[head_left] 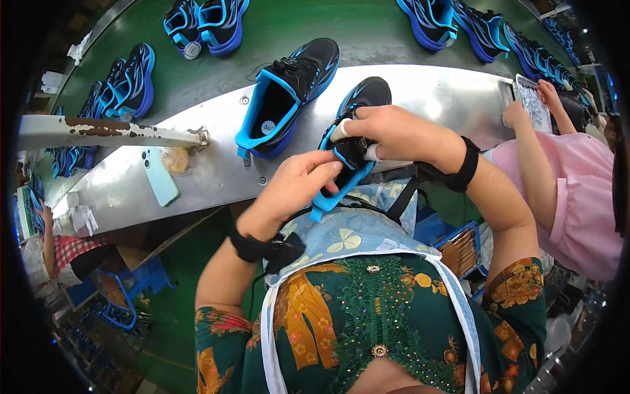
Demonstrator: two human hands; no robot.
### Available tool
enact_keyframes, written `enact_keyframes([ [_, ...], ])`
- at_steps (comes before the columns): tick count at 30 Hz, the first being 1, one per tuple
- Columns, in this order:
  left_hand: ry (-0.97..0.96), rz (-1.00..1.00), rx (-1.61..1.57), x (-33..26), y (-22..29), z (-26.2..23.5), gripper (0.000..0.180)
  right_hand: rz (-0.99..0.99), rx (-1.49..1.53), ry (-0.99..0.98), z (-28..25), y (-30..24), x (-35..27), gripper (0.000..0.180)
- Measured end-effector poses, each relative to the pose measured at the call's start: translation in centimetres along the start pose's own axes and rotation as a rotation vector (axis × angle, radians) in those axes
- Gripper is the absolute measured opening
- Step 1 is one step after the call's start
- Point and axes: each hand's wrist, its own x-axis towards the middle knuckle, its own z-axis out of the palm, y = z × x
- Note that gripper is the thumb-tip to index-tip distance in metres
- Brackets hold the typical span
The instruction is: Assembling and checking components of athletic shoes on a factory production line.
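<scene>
A black sneaker with bright blue trim [369, 92] stands at the near edge of the metal ledge, its toe pointing away from me. My left hand [298, 184] is closed on the side of its collar, thumb and fingers at the opening. Over the lace and tongue area, my right hand [400, 134] has its fingers bent and pressed onto the shoe; white covers wrap some fingertips. What those fingertips pinch is partly hidden. Just left of it stands the matching sneaker [315, 69], laced, with a round white sticker [268, 127] inside.
A green conveyor belt [367, 33] carries several more sneakers beyond the metal ledge [210, 177]. At the left, a chipped metal bar [111, 131] reaches over the ledge near a pale green phone [159, 176]. Co-workers sit on both sides; the right one wears a pink top [577, 190].
</scene>
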Motion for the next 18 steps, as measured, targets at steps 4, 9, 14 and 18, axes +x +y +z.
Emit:
enact_keyframes([
  [4,-0.231,-0.143,-0.195,1.6,-0.4,-0.4,0.03,0.135,0.439,0.046,0.2,1.3,-0.9,0.055],
  [9,-0.116,-0.063,-0.289,1.6,-0.6,1.3,0.03,0.141,0.029,0.399,2.6,-0.5,-1.3,0.032],
  [14,-0.251,-0.077,-0.122,1.8,-0.8,-0.5,0.028,0.202,-0.006,0.22,0.0,-0.2,-0.1,0.033],
  [18,0.373,0.491,0.215,-1.1,0.8,-4.6,0.017,0.172,0.244,0.102,-4.9,1.9,3.1,0.042],
])
